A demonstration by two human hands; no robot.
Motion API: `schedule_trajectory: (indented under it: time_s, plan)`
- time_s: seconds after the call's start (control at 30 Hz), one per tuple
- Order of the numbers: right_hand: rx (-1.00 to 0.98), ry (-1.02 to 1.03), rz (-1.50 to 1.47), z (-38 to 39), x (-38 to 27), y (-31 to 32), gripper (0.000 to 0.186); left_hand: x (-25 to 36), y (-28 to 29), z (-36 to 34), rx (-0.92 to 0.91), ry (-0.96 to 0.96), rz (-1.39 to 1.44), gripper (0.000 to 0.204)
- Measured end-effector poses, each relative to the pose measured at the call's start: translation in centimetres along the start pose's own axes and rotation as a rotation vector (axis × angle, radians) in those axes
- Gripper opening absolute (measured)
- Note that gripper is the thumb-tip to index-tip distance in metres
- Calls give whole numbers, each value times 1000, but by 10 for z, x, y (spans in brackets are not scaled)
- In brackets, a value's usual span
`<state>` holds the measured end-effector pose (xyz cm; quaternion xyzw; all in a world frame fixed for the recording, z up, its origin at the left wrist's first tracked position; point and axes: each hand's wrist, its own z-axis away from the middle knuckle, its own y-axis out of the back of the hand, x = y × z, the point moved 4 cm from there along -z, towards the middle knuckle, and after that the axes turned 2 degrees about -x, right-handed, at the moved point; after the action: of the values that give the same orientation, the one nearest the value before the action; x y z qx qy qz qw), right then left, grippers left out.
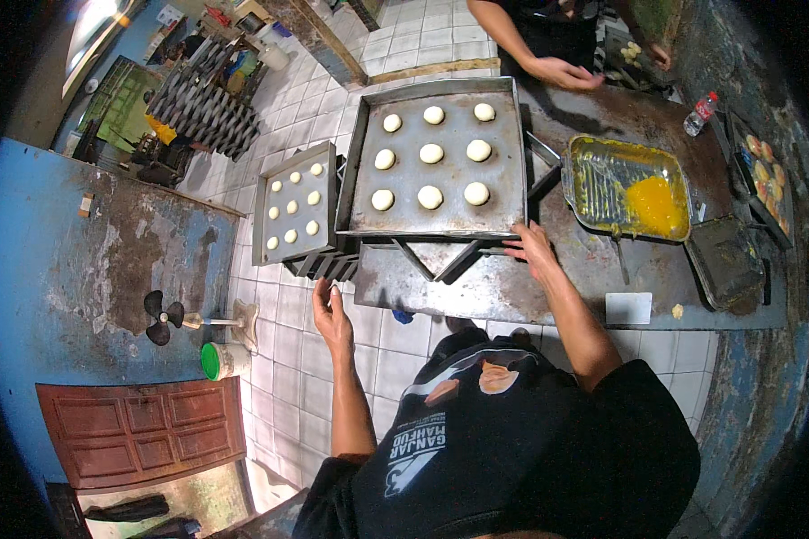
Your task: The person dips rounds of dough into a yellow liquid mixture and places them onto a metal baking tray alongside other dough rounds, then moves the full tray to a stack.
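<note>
Right grip point(535, 249) at the near right corner of the large tray point(408, 130), fingers touching the rim; from this angle, cannot tell whether closed on it. Left grip point(331, 314) open, thumb apart from fingers, near the stacked trays point(326, 267) under the small tray point(302, 216). On the large tray, nine pale dough balls point(431, 154) in three rows, well apart; on the small tray, just left and lower, nine more. Under the large tray, dark tray corners point(546, 183) jutting out crosswise, in the way between it and the pan point(573, 180) to the right. In that pan, a pool of yellow liquid point(653, 205). Nearer on the tabletop point(512, 292), a white card point(628, 308); farther right, a dark tray point(726, 262), a tray of buns point(776, 225) and a bottle point(700, 115) with a red cap. Beyond the large tray's far right corner, a co-worker's hand point(566, 74). Off left, past the tiled floor point(386, 337), a fan point(164, 318) and a green-lidded bucket point(232, 361).
</note>
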<state>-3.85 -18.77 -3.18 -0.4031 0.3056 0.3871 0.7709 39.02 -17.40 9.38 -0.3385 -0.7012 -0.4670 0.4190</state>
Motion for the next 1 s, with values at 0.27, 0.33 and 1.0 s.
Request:
schedule_trajectory:
  time_s: [0.27, 0.33, 1.0]
  plan:
    - [-39, -13, 68, -11, 1, 10, 68, 15, -48, -6, -191, 46, 138, 41]
    - [-11, -10, 87, -10, -1, 10, 67, 18, -52, -6, -225, 44, 105, 42]
    - [-262, 14, -32, 18, -33, -58, 40, -62, -15, -42, -302, 55, -7, 42]
